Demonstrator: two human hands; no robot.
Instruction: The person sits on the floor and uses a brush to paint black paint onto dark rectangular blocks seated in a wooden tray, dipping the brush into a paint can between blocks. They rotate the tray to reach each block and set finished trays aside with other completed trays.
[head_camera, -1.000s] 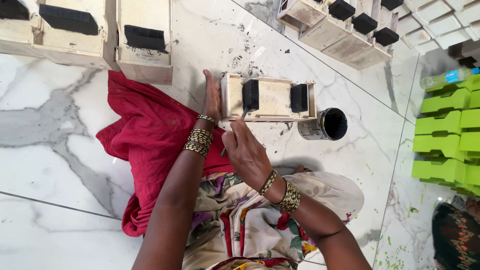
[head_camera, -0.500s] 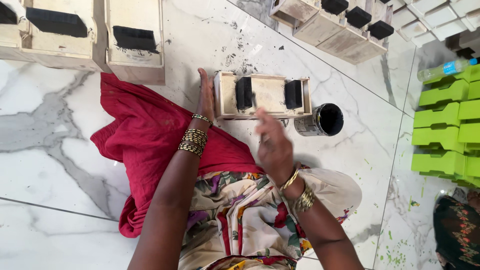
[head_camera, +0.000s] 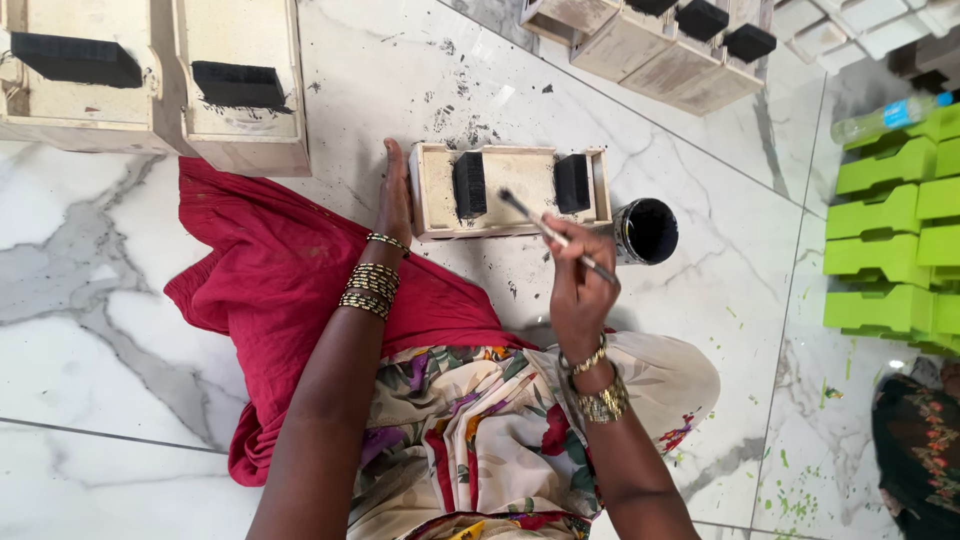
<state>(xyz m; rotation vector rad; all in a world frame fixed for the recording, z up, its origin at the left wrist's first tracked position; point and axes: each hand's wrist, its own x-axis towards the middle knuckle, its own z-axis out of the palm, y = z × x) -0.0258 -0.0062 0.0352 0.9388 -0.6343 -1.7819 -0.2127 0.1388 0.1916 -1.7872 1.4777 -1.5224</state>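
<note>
The right hand (head_camera: 580, 290) pinched a thin brush (head_camera: 555, 236) over the box (head_camera: 512, 190) at frame centre; the left hand (head_camera: 394, 200) lay flat against its left edge. The pale box bore two black blocks, a black-lined can (head_camera: 647, 231) just right, bare marble floor (head_camera: 120, 280) at left.

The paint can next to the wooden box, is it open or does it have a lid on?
Open. The paint can stands upright on the marble floor with no lid, its black inside showing from above.

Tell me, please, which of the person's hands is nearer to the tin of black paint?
Right. The right hand, holding a brush, is just beside the paint tin; the left hand rests against the wooden box's far end.
</note>
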